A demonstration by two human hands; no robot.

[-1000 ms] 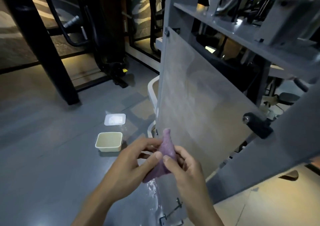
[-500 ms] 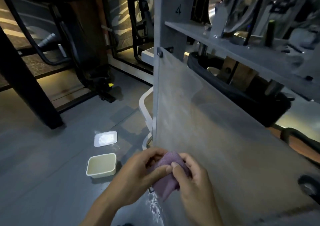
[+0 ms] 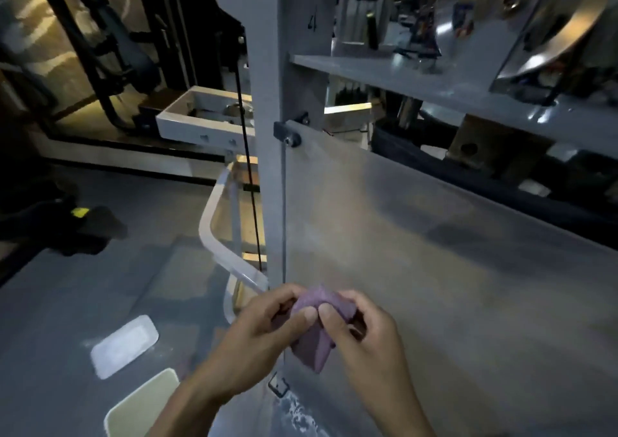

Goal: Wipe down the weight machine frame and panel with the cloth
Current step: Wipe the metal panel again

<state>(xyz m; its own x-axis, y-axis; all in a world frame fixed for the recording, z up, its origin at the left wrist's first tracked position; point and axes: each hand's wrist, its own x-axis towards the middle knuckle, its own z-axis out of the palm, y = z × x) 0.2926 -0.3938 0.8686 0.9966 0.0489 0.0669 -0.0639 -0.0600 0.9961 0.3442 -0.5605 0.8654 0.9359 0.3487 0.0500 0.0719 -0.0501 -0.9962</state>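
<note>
A bunched purple cloth [image 3: 316, 336] is held between both hands, low in the middle of the view. My left hand [image 3: 264, 333] pinches its left side with thumb and fingers. My right hand [image 3: 363, 333] grips its right side, thumb on top. Just behind the hands stands the grey upright post of the weight machine frame [image 3: 271, 135], marked with a 4. To its right a frosted translucent panel [image 3: 434, 269] is bolted to the post and slopes away. The cloth is in front of the panel's lower left edge; whether it touches the panel cannot be told.
On the grey floor at lower left lie a white lid [image 3: 125, 346] and a cream tub [image 3: 143, 406]. A white curved bar [image 3: 217, 236] and a black cable [image 3: 249, 185] run left of the post. A grey shelf [image 3: 434, 82] crosses above the panel. Dark equipment stands at far left.
The view has moved closer and risen toward the post and panel. Both hands have kept hold of the cloth and bunched it into a tighter wad.
</note>
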